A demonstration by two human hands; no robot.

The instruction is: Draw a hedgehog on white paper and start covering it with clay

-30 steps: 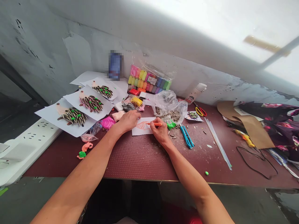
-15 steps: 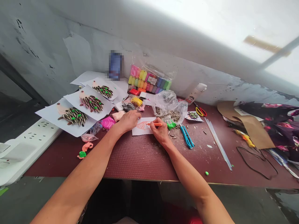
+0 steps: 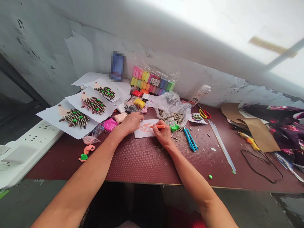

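Note:
My right hand is closed round an orange marker, its tip on a small white sheet of paper. An orange line drawing of a rounded, patterned body with short legs shows on the sheet. My left hand lies on the sheet's left edge, fingers fairly flat and gripping nothing visible; their tips are partly hidden. Beside that hand sit lumps of pale pink clay and magenta clay. Close to my right hand are a green clay lump and a plastic bag of striped seeds.
Paper sheets with seed-covered hedgehogs lie at left, near a white power strip. Behind stands a pack of coloured clay. To the right are a blue utility knife, scissors, clear sticks and a glue gun.
Both hands stay in almost the same place, the marker still on the paper. The drawing shows slightly more orange near the marker tip.

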